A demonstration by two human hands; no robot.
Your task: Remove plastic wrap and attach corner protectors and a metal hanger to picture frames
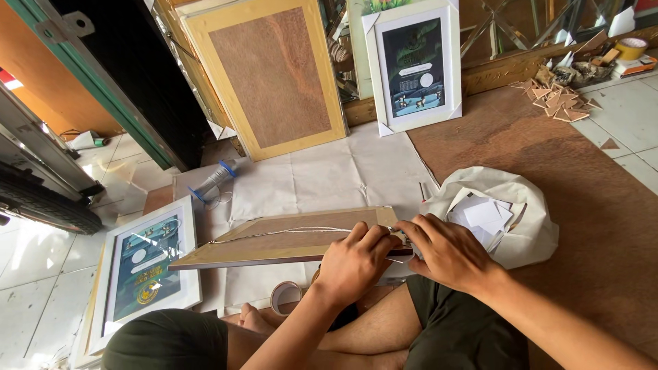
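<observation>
A brown board floor [582, 199] is seen across the right of the frame, with white paper sheets [322, 178] spread over the centre. A large frame back [271, 75] with a brown panel is propped at the upper centre, and a white framed picture [415, 65] is leaned beside it at the upper right centre. A second white framed picture [140, 264] is laid flat at the lower left. The wooden frame [288, 240], turned back-side up, is held tilted at the centre of the frame, above the person's crossed legs, and a thin cord [281, 232] is stretched along its back. Its right end is covered by both hands. The left hand [353, 264] is curled over the near edge of that end, fingers closed on the frame. The right hand [445, 250] is pressed against the same corner from the right, fingers bent and close together on the frame's end where the cord meets it. A white bag of paper corner pieces [504, 216] is set just right of the right hand. A roll of tape [284, 298] is lying just below the frame, left of the left hand. A clear plastic bottle [212, 181] is lying at the centre left, and a pile of cardboard corners [558, 99] is scattered at the upper right.
</observation>
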